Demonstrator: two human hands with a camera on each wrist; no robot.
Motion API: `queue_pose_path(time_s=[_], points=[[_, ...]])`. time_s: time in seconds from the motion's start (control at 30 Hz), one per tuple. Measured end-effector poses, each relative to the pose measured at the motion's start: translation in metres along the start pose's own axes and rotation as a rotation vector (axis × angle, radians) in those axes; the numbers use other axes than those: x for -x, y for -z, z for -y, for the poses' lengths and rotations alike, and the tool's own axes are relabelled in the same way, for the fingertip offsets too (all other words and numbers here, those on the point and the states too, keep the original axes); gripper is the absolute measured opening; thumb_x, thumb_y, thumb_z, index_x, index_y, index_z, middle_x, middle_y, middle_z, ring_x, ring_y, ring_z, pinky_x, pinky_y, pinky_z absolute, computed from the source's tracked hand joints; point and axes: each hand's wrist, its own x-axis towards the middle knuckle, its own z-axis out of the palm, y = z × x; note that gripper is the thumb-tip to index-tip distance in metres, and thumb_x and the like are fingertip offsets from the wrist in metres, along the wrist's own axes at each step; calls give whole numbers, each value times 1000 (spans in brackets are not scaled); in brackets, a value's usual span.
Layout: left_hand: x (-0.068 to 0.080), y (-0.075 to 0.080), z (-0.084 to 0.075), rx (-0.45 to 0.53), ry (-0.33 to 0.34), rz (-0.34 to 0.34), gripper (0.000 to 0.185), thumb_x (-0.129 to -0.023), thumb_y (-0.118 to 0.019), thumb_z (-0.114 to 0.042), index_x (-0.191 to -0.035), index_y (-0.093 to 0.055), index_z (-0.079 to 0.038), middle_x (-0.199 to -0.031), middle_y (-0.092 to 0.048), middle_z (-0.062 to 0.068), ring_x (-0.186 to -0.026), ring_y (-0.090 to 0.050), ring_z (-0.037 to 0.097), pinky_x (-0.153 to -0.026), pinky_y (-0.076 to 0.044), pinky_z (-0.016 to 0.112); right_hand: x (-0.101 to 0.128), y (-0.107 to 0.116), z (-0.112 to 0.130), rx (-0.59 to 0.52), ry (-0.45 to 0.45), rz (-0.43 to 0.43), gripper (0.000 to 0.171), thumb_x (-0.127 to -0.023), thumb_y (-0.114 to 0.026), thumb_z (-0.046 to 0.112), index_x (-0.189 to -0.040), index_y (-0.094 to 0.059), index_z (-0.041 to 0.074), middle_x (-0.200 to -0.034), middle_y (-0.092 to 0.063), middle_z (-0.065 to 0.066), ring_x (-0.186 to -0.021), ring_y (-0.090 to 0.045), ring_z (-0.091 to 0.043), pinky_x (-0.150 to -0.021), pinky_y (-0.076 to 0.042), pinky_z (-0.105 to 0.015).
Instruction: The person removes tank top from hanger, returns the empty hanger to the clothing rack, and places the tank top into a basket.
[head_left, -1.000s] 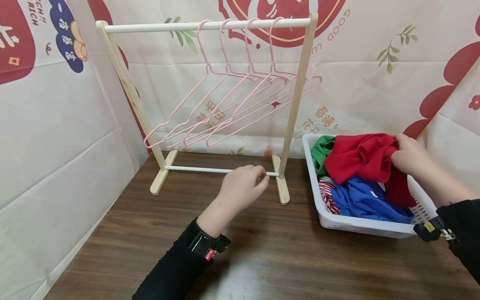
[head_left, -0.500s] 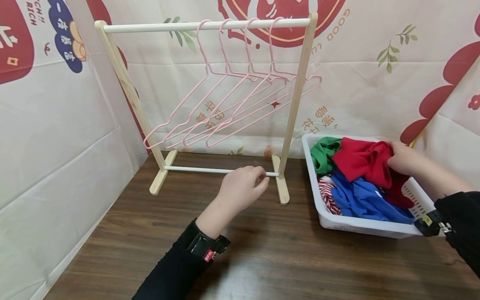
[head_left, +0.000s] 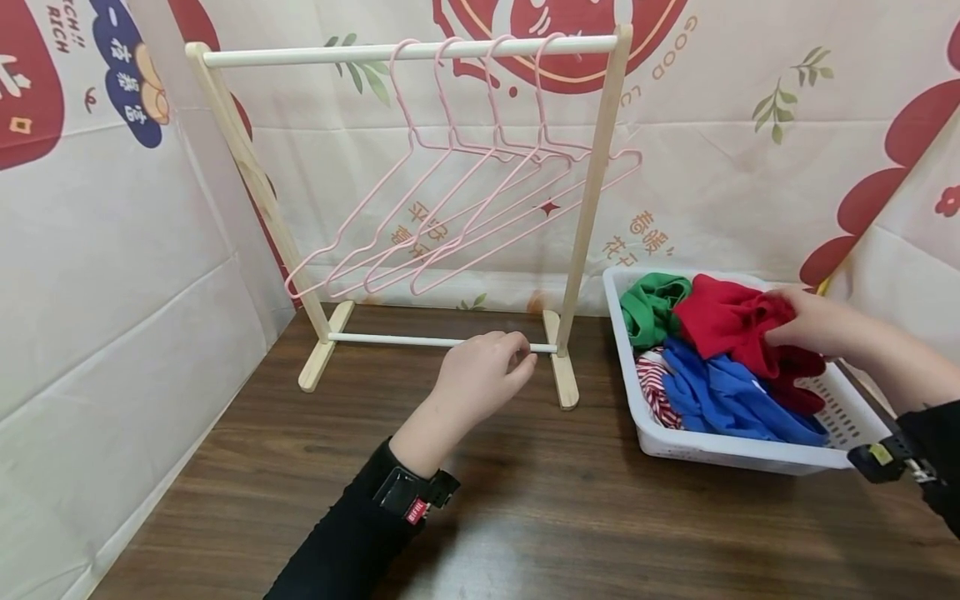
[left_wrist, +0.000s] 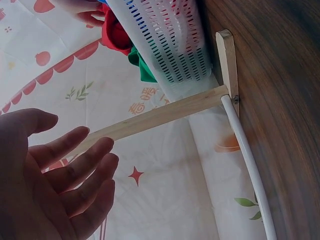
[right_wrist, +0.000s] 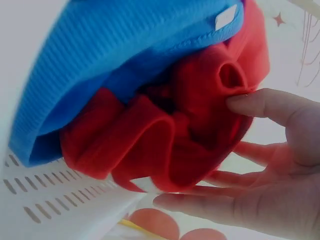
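Note:
My right hand [head_left: 787, 329] grips a bunched red garment [head_left: 731, 323] in the white basket [head_left: 720, 456]. In the right wrist view, the thumb and fingers of that hand [right_wrist: 200, 155] close round the red cloth [right_wrist: 165, 140], which lies against a blue garment [right_wrist: 125, 50]. My left hand [head_left: 517, 354] hovers by the rack's lower white rail [head_left: 405, 339], near its right foot. The left wrist view shows this hand [left_wrist: 75, 165] with relaxed fingers, holding nothing and apart from the rail [left_wrist: 247, 155].
A wooden clothes rack [head_left: 592, 192] stands at the back of the brown table [head_left: 540, 517], with several empty pink hangers [head_left: 555, 152] on its top bar. The basket also holds blue [head_left: 720, 400], green [head_left: 652, 304] and striped [head_left: 654, 383] garments. Printed sheets wall in the left, back and right.
My right hand has sunk a little and shifted left, bringing the red garment down into the basket in a tighter bunch. The left hand has stayed by the rail.

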Motion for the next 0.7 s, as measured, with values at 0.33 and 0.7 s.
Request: queue_pose_path(time_s=[0.33, 0.7], points=[[3, 3, 2, -10, -8, -5, 19, -96, -57, -32, -98, -70, -18, -78, -62, -8, -64, -52, 6, -50, -40, 21, 15, -7, 24, 91, 19, -15, 69, -90, -66, 18, -137, -29, -16, -116, -44, -42, -98, -48, -52, -64, -54, -49], [7, 4, 7, -3, 10, 17, 19, -97, -58, -33, -100, -69, -18, -86, -66, -4, -72, -58, 8, -56, -45, 24, 26, -20, 62, 149, 31, -38, 72, -94, -64, 33, -141, -33, -13, -126, -41, -43, -107, -43, -60, -69, -53, -60]])
